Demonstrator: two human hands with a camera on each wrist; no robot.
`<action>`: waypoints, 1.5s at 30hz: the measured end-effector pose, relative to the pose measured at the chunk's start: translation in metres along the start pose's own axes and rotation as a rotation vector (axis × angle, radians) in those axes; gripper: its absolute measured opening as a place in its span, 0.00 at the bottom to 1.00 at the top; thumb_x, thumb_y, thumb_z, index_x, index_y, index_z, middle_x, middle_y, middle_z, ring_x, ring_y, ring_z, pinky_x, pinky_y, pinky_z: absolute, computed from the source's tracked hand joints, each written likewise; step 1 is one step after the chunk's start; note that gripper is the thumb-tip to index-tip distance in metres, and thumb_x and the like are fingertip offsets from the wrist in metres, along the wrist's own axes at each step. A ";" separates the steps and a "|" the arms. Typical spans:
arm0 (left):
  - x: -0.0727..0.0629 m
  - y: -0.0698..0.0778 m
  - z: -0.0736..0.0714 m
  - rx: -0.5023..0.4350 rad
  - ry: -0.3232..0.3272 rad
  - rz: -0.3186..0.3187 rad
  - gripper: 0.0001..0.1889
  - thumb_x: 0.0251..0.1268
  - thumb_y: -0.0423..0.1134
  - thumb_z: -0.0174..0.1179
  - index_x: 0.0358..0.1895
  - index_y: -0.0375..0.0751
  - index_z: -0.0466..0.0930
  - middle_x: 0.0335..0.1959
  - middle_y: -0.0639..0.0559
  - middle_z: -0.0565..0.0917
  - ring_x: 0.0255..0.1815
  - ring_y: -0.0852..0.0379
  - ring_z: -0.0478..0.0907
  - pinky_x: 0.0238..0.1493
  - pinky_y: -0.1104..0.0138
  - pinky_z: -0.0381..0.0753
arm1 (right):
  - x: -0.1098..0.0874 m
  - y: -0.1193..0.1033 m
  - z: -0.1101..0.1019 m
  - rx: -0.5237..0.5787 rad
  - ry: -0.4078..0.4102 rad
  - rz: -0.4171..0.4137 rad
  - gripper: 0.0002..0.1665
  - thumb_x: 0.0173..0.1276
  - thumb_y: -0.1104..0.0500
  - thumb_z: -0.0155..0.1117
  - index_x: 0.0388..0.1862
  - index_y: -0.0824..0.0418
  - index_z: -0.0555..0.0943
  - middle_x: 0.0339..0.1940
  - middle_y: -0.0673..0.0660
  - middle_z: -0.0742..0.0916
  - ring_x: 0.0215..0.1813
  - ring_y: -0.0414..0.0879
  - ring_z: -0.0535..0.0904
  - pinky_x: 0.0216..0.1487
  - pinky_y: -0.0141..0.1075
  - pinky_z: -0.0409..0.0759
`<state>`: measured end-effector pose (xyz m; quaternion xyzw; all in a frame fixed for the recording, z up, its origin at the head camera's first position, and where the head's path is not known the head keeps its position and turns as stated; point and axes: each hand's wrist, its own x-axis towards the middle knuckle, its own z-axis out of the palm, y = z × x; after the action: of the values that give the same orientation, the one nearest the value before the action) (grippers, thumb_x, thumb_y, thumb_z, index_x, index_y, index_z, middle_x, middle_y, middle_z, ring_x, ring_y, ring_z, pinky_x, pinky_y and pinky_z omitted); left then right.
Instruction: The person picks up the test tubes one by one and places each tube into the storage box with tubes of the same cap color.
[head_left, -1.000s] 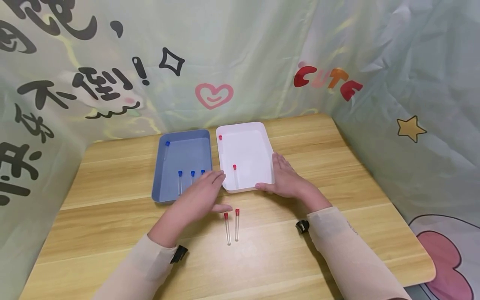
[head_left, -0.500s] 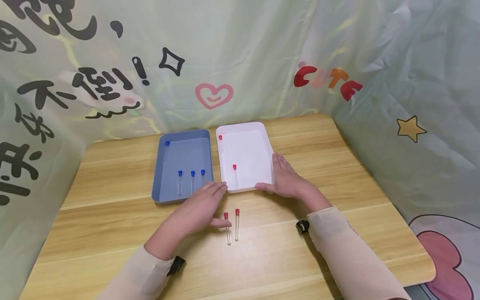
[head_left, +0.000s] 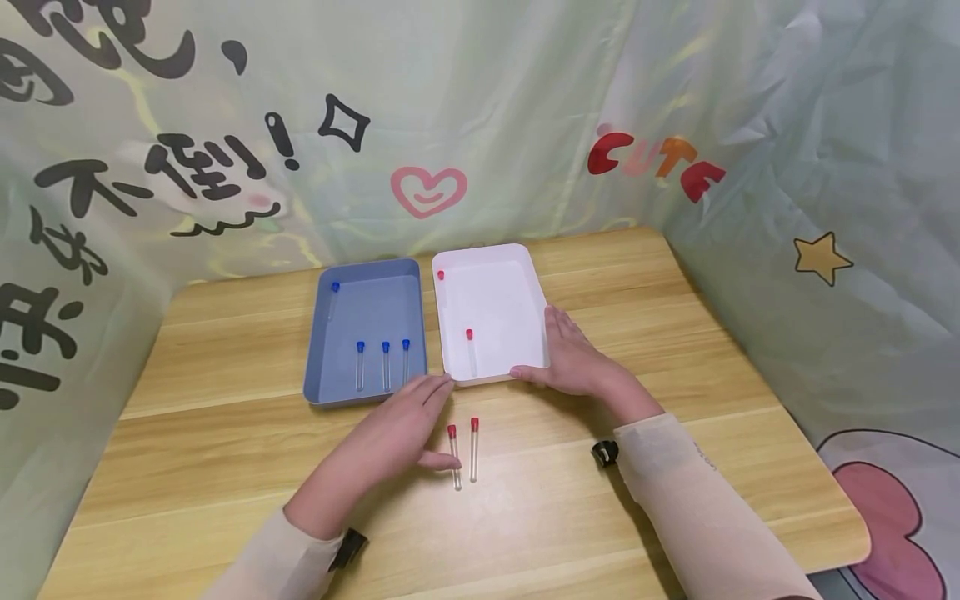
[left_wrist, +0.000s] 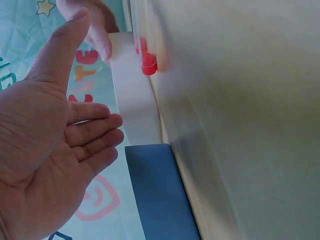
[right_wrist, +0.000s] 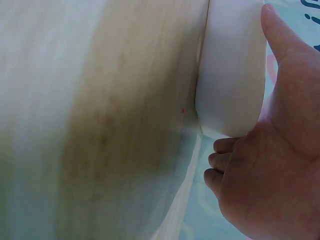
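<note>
Fingers together and fairly straight, my left hand [head_left: 390, 437] is held near the white tray's front left corner; whether it touches the rim cannot be told. Its palm and spread thumb [left_wrist: 60, 50] show in the left wrist view. Below that thumb in the head view lies a test tube with a red cap [head_left: 452, 432], with another red-capped tube [head_left: 474, 450] beside it. My right hand [head_left: 573, 362] lies against the front right corner of the white tray [head_left: 510, 308], fingers along its side, thumb on the front edge. Two red-capped tubes are inside the tray.
Left of the white tray stands a blue-grey tray [head_left: 375, 308] holding several blue-capped test tubes [head_left: 360, 367]. Both rest on the wooden table [head_left: 540, 517] near its back edge. Printed fabric [head_left: 510, 150] hangs behind and at the sides.
My left hand has drawn back from the gap between the trays toward me, uncovering more of the blue-grey tray and its tubes. The right hand and the trays stay nearly still.
</note>
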<state>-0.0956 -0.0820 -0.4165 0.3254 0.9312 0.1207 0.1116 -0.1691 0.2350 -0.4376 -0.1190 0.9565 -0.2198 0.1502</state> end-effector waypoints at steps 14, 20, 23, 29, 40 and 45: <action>-0.011 0.001 0.012 -0.006 -0.034 -0.021 0.65 0.52 0.74 0.74 0.84 0.30 0.61 0.86 0.36 0.65 0.88 0.36 0.61 0.90 0.47 0.60 | -0.001 -0.002 -0.001 0.018 -0.011 0.011 0.81 0.71 0.26 0.68 0.87 0.76 0.31 0.92 0.74 0.41 0.93 0.69 0.36 0.94 0.59 0.39; -0.011 0.002 0.016 -0.026 -0.043 -0.026 0.65 0.51 0.73 0.75 0.83 0.29 0.62 0.86 0.35 0.65 0.88 0.36 0.61 0.90 0.46 0.58 | -0.002 -0.002 -0.002 0.009 -0.012 0.011 0.81 0.71 0.26 0.67 0.87 0.76 0.31 0.91 0.74 0.41 0.93 0.69 0.36 0.94 0.59 0.39; -0.011 0.003 0.018 -0.020 -0.061 -0.036 0.65 0.51 0.74 0.75 0.83 0.29 0.62 0.87 0.35 0.64 0.88 0.36 0.61 0.91 0.46 0.58 | -0.002 -0.002 -0.002 0.006 -0.012 0.013 0.81 0.71 0.26 0.67 0.87 0.76 0.31 0.91 0.74 0.41 0.93 0.69 0.36 0.94 0.59 0.40; -0.009 0.006 0.019 -0.029 -0.092 -0.050 0.64 0.53 0.72 0.75 0.82 0.28 0.64 0.87 0.34 0.63 0.89 0.37 0.60 0.91 0.46 0.59 | -0.001 -0.002 -0.002 0.000 -0.011 0.011 0.80 0.72 0.25 0.67 0.88 0.76 0.31 0.92 0.74 0.41 0.93 0.69 0.36 0.94 0.59 0.40; -0.008 0.008 0.021 -0.009 -0.111 -0.047 0.63 0.52 0.73 0.76 0.80 0.26 0.68 0.85 0.32 0.66 0.88 0.36 0.62 0.90 0.48 0.61 | -0.001 -0.001 -0.001 0.011 -0.011 0.004 0.81 0.71 0.25 0.67 0.88 0.76 0.31 0.92 0.74 0.41 0.93 0.69 0.36 0.94 0.59 0.39; -0.007 0.010 0.020 0.002 -0.116 -0.043 0.62 0.52 0.73 0.75 0.78 0.25 0.69 0.84 0.31 0.67 0.88 0.35 0.63 0.90 0.48 0.61 | -0.001 -0.001 -0.001 0.011 -0.011 0.001 0.80 0.72 0.26 0.67 0.87 0.76 0.32 0.92 0.74 0.41 0.93 0.69 0.36 0.94 0.59 0.39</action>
<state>-0.0785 -0.0761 -0.4318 0.3117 0.9300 0.0982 0.1679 -0.1685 0.2350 -0.4360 -0.1190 0.9545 -0.2246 0.1561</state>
